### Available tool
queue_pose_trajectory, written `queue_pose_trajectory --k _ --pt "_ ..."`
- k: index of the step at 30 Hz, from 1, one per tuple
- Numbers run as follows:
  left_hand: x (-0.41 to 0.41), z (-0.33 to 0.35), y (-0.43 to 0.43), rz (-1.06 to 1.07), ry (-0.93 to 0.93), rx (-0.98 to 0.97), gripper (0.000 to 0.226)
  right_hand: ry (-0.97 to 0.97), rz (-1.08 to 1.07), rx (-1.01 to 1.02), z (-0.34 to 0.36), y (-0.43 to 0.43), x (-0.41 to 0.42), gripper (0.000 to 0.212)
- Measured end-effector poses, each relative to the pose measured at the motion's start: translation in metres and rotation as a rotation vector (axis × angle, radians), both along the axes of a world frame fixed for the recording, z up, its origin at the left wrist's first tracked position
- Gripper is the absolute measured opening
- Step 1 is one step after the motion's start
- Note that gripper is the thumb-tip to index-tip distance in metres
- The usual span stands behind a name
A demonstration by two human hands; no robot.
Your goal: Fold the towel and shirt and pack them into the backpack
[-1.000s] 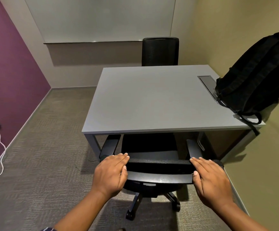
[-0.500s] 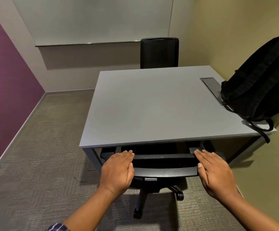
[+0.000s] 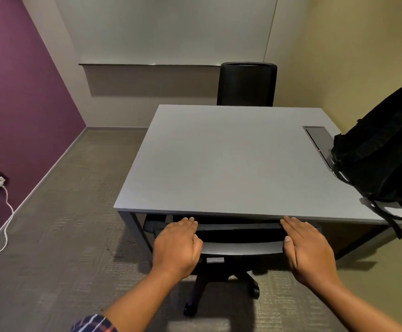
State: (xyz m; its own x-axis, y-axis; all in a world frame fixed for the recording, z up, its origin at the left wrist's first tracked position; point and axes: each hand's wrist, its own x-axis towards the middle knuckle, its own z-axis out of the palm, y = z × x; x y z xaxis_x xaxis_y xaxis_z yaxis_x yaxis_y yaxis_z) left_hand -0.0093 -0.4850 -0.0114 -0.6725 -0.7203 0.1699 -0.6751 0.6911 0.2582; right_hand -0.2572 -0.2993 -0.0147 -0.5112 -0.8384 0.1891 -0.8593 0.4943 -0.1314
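At the right edge of the grey table (image 3: 219, 164), a black backpack (image 3: 382, 149) leans against the yellow-green wall, its base on the tabletop beside a recessed panel (image 3: 318, 137) and a strap hanging over the near corner. In front, the left hand (image 3: 176, 248) and right hand (image 3: 309, 250) lie flat, fingers together, on the top of a black office chair (image 3: 239, 238) tucked under the table. A second chair (image 3: 246, 83) stands opposite. A white cable (image 3: 1, 233) runs from a socket on the purple wall.
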Motion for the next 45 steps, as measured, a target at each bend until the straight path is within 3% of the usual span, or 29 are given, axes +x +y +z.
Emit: queue_pose_trajectory --k 23,33,37,42,45 --pt "-0.026 0.003 -0.079 -0.012 0.004 0.079 0.070 0.027 -0.016 0.037 -0.002 -0.070 -0.019 0.057" --pt "-0.026 0.003 -0.079 -0.045 0.014 0.060 0.071 0.019 0.011 0.027 -0.003 -0.071 -0.021 0.058" --pt "-0.027 0.004 -0.079 -0.055 -0.012 0.056 0.062 0.021 0.003 0.032 0.001 -0.069 -0.019 0.062" --pt "-0.028 0.007 -0.075 -0.057 -0.069 0.008 0.070 -0.018 0.075 0.079 0.010 -0.066 -0.015 0.074" --pt "-0.029 0.011 -0.073 -0.052 -0.090 -0.006 0.073 0.013 0.097 0.080 0.017 -0.068 -0.016 0.066"
